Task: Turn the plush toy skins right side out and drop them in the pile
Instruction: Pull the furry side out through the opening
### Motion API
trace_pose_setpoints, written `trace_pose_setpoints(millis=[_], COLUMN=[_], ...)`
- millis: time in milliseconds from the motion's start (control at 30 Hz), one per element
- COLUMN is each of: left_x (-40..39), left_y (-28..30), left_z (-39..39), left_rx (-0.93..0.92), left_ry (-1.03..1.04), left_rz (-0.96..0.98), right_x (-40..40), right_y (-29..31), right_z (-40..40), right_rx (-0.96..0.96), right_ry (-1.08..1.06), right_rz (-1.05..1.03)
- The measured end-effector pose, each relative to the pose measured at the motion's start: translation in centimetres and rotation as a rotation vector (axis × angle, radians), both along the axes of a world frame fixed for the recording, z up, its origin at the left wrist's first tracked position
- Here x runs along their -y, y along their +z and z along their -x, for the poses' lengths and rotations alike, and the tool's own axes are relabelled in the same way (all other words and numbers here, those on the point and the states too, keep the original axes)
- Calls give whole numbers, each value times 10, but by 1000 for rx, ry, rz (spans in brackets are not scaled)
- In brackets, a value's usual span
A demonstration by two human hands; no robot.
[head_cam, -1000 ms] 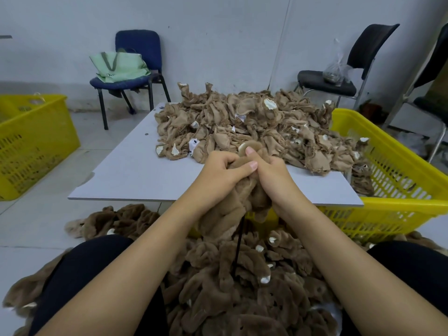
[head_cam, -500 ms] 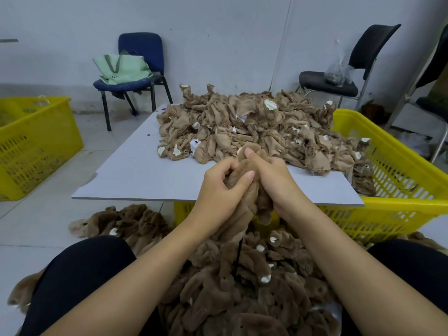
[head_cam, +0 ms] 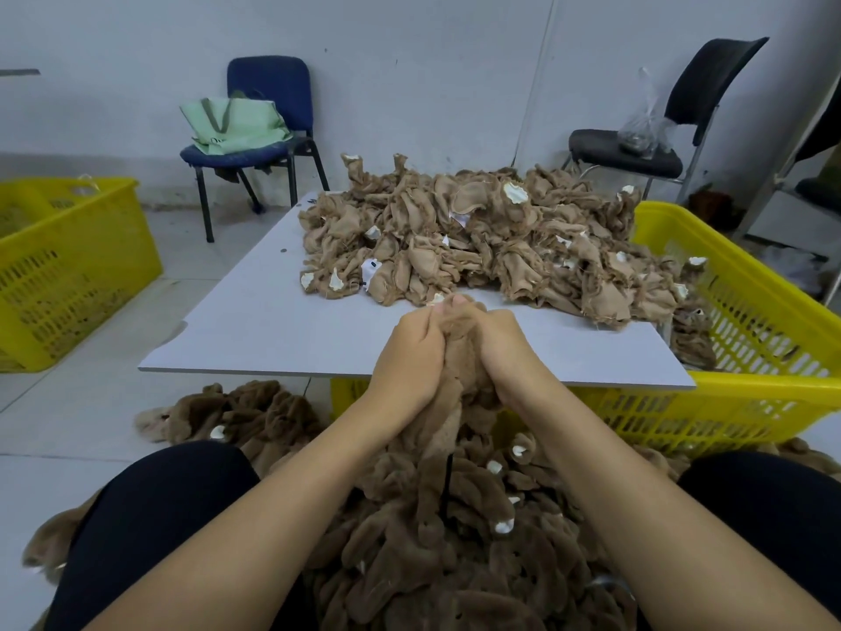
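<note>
Skin (head_cam: pixel 459 352) gripped by your left hand (head_cam: pixel 409 357) and right hand (head_cam: pixel 505 346) | held above lap pile (head_cam: pixel 455 539), so it drops there once turned.

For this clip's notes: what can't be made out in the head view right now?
- Skin: how far it is turned; left hand and right hand cover it.
- Fingers: curled into the fur, mostly hidden.
- Left basket: cut off by the frame edge, contents unclear.
- Bag on the black chair: contents too small.
</note>
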State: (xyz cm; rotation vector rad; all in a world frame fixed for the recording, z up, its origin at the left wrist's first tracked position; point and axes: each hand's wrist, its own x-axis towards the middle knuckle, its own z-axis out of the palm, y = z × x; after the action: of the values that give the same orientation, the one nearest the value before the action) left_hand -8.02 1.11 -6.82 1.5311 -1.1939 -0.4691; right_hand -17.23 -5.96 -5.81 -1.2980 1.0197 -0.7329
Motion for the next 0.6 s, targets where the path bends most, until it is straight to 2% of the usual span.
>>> trace_pose_setpoints(millis=[133, 200, 333, 500, 600], left_x=[-17, -25, -26, -18, -12], left_y=[-11, -15, 0, 23, 24], left_z=[7, 12, 23, 27, 25], left_rx=[442, 573, 662, 680, 763], left_ry=[113, 94, 155, 252, 215], left_rz=[204, 183, 202, 273, 329], right_x=[3, 0, -6, -6, -4], right_y=[4, 5, 10, 23, 21], right_z=[9, 14, 16, 13, 12], right_rx=[44, 71, 143, 371, 431], right_ry=[18, 33, 53, 118, 129], right_rz=[17, 13, -1, -83, -103])
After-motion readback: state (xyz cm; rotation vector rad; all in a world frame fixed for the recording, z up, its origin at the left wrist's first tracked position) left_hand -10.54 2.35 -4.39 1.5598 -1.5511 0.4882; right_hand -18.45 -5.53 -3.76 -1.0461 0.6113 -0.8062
